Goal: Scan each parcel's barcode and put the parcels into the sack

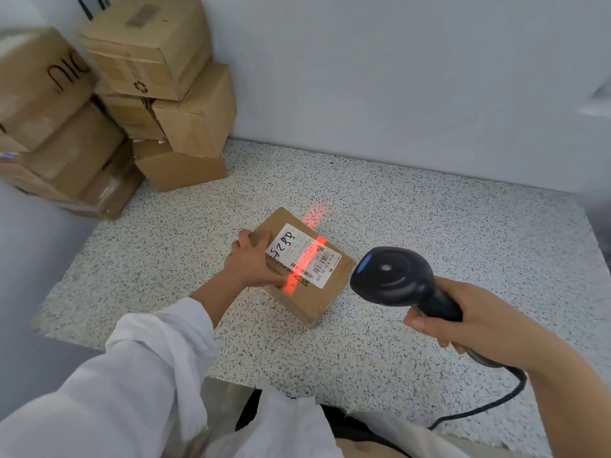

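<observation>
Back left: cardboard boxes (pixel 158 94) stacked on counter (pixel 429 226). Centre: left hand (pixel 251 262) grips parcel (pixel 325 289) by left edge, fingers curled over it; parcel flat mid-counter, label (pixel 291 246) up, red beam (pixel 309 251) crossing it. Right: right hand (pixel 479 319), fingers wrapped round scanner (pixel 393 276), above counter beside parcel.

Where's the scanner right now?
In the head view, the black scanner is gripped in the right hand, just right of the labelled parcel held by the left hand.
</observation>
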A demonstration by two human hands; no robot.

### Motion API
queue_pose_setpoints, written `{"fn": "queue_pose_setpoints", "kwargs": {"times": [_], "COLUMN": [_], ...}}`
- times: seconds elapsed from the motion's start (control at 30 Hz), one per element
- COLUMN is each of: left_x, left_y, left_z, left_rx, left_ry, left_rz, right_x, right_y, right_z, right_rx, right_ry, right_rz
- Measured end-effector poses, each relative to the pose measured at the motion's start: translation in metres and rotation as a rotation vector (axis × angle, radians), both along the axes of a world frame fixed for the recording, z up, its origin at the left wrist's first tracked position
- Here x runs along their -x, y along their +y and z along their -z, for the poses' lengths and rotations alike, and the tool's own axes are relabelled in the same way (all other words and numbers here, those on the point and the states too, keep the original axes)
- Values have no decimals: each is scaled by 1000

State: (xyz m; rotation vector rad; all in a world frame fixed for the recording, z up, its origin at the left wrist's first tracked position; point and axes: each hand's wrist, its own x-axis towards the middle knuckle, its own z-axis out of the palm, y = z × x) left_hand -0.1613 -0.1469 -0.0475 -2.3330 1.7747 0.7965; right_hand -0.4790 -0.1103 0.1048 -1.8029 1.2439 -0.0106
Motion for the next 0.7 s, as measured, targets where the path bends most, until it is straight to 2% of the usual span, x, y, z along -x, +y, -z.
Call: {"fn": "queue_pose_setpoints", "kwargs": {"times": [0.7], "left_x": [-2], "left_y": [-1], "left_z": [3], "left_rx": [-14], "left_ry": [69], "left_rz": [-28], "right_x": [-6], "right_y": [4], "right_z": [-2], "right_rx": [3], "right_ry": [71], "right_rz": [39]}}
